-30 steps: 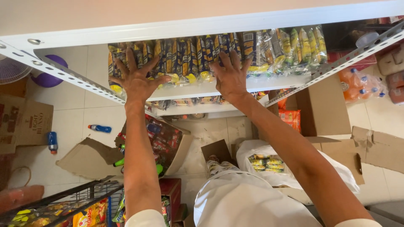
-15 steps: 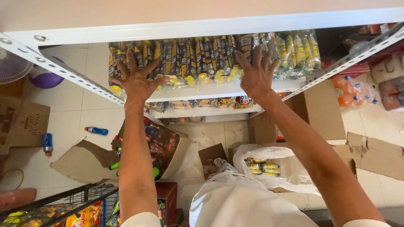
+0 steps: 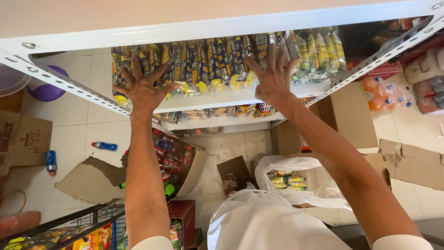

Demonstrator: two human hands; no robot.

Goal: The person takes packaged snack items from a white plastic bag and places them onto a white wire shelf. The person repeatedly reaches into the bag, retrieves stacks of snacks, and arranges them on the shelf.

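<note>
A row of yellow and blue snack packets [image 3: 208, 62] stands packed upright along a white metal shelf [image 3: 222, 99]. My left hand [image 3: 141, 88] lies flat with fingers spread against the packets at the row's left end. My right hand [image 3: 273, 78] presses with spread fingers on the packets right of the middle, beside several green and yellow packets [image 3: 319, 51]. Neither hand grips anything. A second shelf [image 3: 217, 121] below holds more small packets.
On the tiled floor below lie an open cardboard box of bottles [image 3: 173, 159], a white plastic bag [image 3: 319, 185] holding packets, flattened cardboard [image 3: 411, 162], a blue bottle [image 3: 104, 146] and a wire basket [image 3: 69, 229] of snacks. Orange drink bottles [image 3: 384, 97] sit at right.
My right hand has slid to the right along the row of packets. My left hand has stayed at the left end.
</note>
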